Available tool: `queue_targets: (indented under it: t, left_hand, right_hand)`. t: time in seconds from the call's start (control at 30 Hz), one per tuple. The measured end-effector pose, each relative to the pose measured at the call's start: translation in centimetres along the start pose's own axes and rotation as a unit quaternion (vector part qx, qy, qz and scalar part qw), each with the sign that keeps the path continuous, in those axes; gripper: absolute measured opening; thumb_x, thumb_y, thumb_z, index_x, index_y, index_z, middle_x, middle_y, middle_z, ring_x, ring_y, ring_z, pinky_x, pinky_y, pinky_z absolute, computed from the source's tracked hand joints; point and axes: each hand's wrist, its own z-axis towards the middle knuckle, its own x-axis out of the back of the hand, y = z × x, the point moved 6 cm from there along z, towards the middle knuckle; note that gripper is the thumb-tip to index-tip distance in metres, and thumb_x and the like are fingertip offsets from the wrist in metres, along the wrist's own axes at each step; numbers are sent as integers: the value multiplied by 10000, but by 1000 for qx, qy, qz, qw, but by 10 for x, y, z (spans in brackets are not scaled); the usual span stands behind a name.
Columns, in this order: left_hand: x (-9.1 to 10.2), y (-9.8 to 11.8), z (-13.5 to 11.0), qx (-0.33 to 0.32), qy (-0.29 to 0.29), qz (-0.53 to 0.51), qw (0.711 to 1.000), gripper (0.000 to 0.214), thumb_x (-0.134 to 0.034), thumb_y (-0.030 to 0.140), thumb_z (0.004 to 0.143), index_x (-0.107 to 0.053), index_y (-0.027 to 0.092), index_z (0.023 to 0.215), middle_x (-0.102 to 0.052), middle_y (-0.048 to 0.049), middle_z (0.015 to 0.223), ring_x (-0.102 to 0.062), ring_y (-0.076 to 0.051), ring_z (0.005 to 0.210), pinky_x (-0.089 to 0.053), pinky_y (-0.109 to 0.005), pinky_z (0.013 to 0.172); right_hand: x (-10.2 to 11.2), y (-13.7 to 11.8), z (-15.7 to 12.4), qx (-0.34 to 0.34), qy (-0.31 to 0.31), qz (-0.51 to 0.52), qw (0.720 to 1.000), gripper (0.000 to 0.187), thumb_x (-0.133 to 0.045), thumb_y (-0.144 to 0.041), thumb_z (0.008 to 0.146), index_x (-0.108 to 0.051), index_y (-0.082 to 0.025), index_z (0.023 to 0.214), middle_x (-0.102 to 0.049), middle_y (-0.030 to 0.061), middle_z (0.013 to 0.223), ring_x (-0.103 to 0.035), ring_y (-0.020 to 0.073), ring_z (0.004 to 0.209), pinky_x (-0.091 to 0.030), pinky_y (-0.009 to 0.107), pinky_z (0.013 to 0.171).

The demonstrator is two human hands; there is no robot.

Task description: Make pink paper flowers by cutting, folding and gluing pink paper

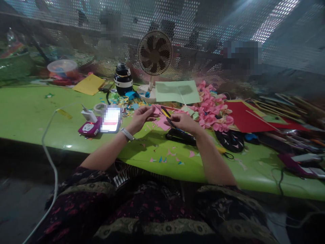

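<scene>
My left hand (143,117) has its thumb and fingers closed on a small piece of pink paper (157,110). A white band circles that wrist. My right hand (182,122) grips a slim yellow-and-black tool (166,112), its tip close to the pink paper; its exact kind is not clear. Between the hands lies another pink paper piece (164,122) on the green table (149,154). Below my right hand rests a black stapler (180,137). Pink paper flowers (212,108) are heaped just beyond and to the right.
A small fan (154,52) and a dark bottle (123,79) stand at the back. Left are a lit phone (111,120) and a purple power socket (88,128) with a white cable. Red sheets (243,117), a black tape roll (230,140) and scissors (225,153) lie right.
</scene>
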Motion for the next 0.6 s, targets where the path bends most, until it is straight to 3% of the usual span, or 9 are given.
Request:
queue_targets:
  t: [0.17,0.4,0.6]
  left_hand:
    - [-1,0,1,0,-16,24,1000,394,-856,441,715,-665,125,853,-753,-36,798,-751,-128,702,-582,-179,631]
    - [5,-2,3,-11,11,32,999,399,-850,460,714,-663,134,848,-738,-18,774,-740,-125,669,-588,-190,609]
    - [3,-2,4,-7,-12,53,999,375,-835,448,740,-671,132,858,-730,-15,756,-726,-107,653,-597,-200,649]
  right_hand:
    - [0,-1,0,-4,-4,2,1000,581,-706,-762,668,-599,-191,663,-486,-1,665,-416,127,638,-301,290,577]
    - [0,0,0,-12,-10,-7,1000,599,-695,-772,673,-566,-188,637,-452,-21,620,-381,109,600,-267,285,567]
    - [-2,-2,-1,-15,-24,8,1000,572,-718,-743,679,-579,-189,658,-481,-11,647,-399,113,613,-290,286,571]
